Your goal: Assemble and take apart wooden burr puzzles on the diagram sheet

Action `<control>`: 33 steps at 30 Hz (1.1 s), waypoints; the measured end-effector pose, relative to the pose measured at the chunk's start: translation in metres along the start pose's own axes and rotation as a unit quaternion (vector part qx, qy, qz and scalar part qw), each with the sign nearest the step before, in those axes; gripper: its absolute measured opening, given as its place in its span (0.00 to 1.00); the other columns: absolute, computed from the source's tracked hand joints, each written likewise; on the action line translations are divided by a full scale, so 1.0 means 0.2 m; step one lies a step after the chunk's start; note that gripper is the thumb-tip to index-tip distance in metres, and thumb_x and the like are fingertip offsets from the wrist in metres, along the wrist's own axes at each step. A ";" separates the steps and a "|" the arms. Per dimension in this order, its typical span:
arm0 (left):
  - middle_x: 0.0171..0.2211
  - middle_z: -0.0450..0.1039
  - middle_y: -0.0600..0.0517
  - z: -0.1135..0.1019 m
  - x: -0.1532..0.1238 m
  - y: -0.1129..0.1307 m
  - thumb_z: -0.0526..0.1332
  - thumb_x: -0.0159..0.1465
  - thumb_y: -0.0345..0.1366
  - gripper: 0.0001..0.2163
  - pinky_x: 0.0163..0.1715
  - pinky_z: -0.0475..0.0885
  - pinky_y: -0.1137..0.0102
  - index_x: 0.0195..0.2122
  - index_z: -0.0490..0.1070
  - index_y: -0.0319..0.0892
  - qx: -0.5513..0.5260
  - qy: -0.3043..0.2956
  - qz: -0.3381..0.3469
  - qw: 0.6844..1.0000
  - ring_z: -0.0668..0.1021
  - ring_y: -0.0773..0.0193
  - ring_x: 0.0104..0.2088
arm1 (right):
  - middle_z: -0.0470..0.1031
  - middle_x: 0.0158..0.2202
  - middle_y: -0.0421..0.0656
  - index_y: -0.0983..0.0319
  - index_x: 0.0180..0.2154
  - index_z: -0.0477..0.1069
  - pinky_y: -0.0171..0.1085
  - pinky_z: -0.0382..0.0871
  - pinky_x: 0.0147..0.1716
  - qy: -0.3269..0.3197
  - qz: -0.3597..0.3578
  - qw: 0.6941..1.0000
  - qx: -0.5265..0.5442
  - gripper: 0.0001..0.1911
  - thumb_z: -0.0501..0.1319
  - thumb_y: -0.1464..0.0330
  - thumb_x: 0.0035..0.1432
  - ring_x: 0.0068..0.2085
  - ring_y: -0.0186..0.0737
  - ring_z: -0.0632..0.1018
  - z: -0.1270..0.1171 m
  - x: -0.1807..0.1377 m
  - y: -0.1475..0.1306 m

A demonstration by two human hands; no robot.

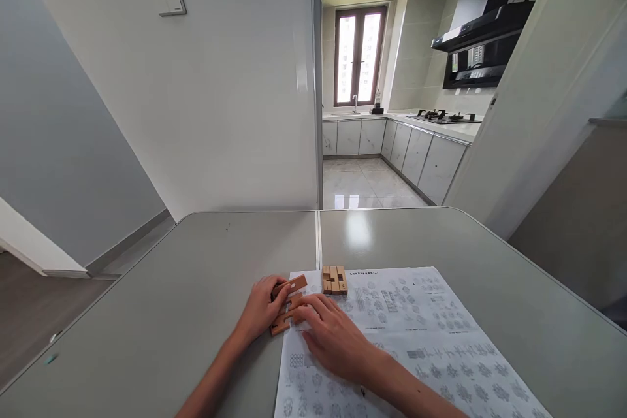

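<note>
My left hand (260,308) is closed around a brown wooden puzzle piece (298,283), thumb and fingers at its left end. Just below it, notched wooden puzzle pieces (280,324) lie at the left edge of a printed sheet (392,320). The curled fingers of my right hand (336,337) grip the right end of the lowest notched piece, covering part of it. Beyond my right hand, a compact group of lighter notched wooden pieces (335,280) sits side by side near the sheet's top edge.
The grey table (235,248) has a seam running away from me. A small teal bit (51,359) and a white bit (53,337) lie near its left edge. A white wall (235,98) stands behind, with a kitchen through the doorway at right.
</note>
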State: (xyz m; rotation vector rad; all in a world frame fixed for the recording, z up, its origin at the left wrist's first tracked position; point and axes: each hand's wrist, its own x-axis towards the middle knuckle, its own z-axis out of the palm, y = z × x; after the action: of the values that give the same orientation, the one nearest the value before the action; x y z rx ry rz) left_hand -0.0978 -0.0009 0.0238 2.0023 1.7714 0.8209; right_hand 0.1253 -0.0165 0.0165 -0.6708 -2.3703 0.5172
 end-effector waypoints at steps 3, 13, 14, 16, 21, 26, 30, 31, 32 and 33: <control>0.39 0.81 0.48 0.01 -0.01 0.02 0.52 0.71 0.54 0.20 0.40 0.73 0.64 0.40 0.75 0.45 -0.015 0.010 -0.016 1.000 0.81 0.53 0.40 | 0.69 0.61 0.47 0.57 0.54 0.66 0.54 0.69 0.60 0.018 0.000 1.000 -0.008 0.25 0.57 0.83 0.57 0.62 0.52 0.70 0.03 0.01 0.01; 0.26 0.77 0.55 0.02 -0.04 0.07 0.50 0.72 0.53 0.17 0.32 0.70 0.69 0.42 0.68 0.46 -0.099 -0.012 -0.050 0.994 0.79 0.59 0.27 | 0.74 0.54 0.48 0.57 0.59 0.64 0.51 0.70 0.58 0.013 -0.022 1.000 0.003 0.22 0.61 0.73 0.65 0.56 0.50 0.73 0.05 -0.01 0.01; 0.26 0.77 0.56 0.02 -0.04 0.07 0.50 0.72 0.53 0.17 0.32 0.70 0.69 0.42 0.68 0.46 -0.103 -0.011 -0.050 0.993 0.78 0.60 0.27 | 0.74 0.53 0.48 0.58 0.58 0.65 0.51 0.71 0.57 0.012 -0.020 1.000 0.004 0.23 0.62 0.73 0.63 0.54 0.50 0.73 0.05 -0.01 0.02; 0.25 0.76 0.56 0.02 -0.04 0.07 0.50 0.72 0.53 0.17 0.31 0.69 0.69 0.42 0.67 0.45 -0.107 -0.008 -0.051 0.993 0.77 0.60 0.26 | 0.74 0.50 0.48 0.59 0.57 0.66 0.50 0.71 0.55 0.007 -0.025 1.000 0.005 0.23 0.64 0.72 0.60 0.52 0.50 0.73 0.04 -0.02 0.02; 0.25 0.76 0.55 0.04 -0.05 0.05 0.50 0.72 0.53 0.17 0.31 0.67 0.69 0.43 0.68 0.45 -0.100 -0.003 -0.055 0.993 0.75 0.59 0.26 | 0.73 0.47 0.47 0.59 0.53 0.67 0.49 0.72 0.52 -0.035 -0.059 0.998 -0.007 0.21 0.65 0.69 0.57 0.47 0.49 0.73 -0.01 -0.07 0.05; 0.26 0.77 0.55 0.04 -0.04 0.04 0.51 0.73 0.52 0.17 0.35 0.67 0.69 0.42 0.68 0.45 -0.087 -0.013 -0.043 0.995 0.77 0.59 0.29 | 0.74 0.45 0.46 0.59 0.50 0.68 0.47 0.72 0.49 -0.036 -0.049 0.998 -0.035 0.20 0.65 0.70 0.56 0.45 0.47 0.73 -0.10 -0.15 0.10; 0.26 0.76 0.55 0.04 -0.04 0.04 0.50 0.73 0.52 0.17 0.33 0.66 0.69 0.42 0.69 0.45 -0.077 -0.020 -0.037 0.996 0.76 0.59 0.28 | 0.75 0.45 0.45 0.59 0.49 0.68 0.46 0.72 0.48 -0.034 -0.031 0.999 -0.029 0.20 0.66 0.71 0.54 0.43 0.45 0.73 -0.18 -0.22 0.16; 0.25 0.76 0.55 0.04 -0.04 0.04 0.50 0.73 0.52 0.17 0.32 0.65 0.69 0.42 0.69 0.45 -0.078 -0.020 -0.036 0.996 0.76 0.59 0.28 | 0.75 0.44 0.45 0.59 0.48 0.68 0.46 0.71 0.48 -0.025 -0.026 0.999 -0.030 0.20 0.66 0.71 0.53 0.43 0.45 0.73 -0.20 -0.24 0.18; 0.26 0.76 0.55 0.04 -0.04 0.04 0.50 0.73 0.52 0.17 0.32 0.65 0.69 0.42 0.69 0.45 -0.080 -0.018 -0.036 0.996 0.76 0.59 0.28 | 0.75 0.44 0.45 0.59 0.48 0.69 0.46 0.71 0.47 -0.025 -0.020 0.999 -0.030 0.21 0.67 0.71 0.52 0.43 0.46 0.73 -0.22 -0.26 0.20; 0.26 0.76 0.55 0.04 -0.04 0.04 0.50 0.73 0.52 0.17 0.32 0.65 0.69 0.42 0.69 0.45 -0.085 -0.013 -0.036 0.996 0.76 0.59 0.28 | 0.75 0.44 0.44 0.59 0.48 0.69 0.45 0.71 0.46 -0.025 -0.013 0.999 -0.029 0.21 0.67 0.72 0.51 0.43 0.45 0.73 -0.23 -0.27 0.22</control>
State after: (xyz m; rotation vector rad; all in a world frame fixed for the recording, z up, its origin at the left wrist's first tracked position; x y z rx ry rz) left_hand -0.0876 -0.0093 0.0210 1.8222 1.6876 0.8862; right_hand 0.2065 -0.0042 0.0040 -0.6595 -2.4457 0.4611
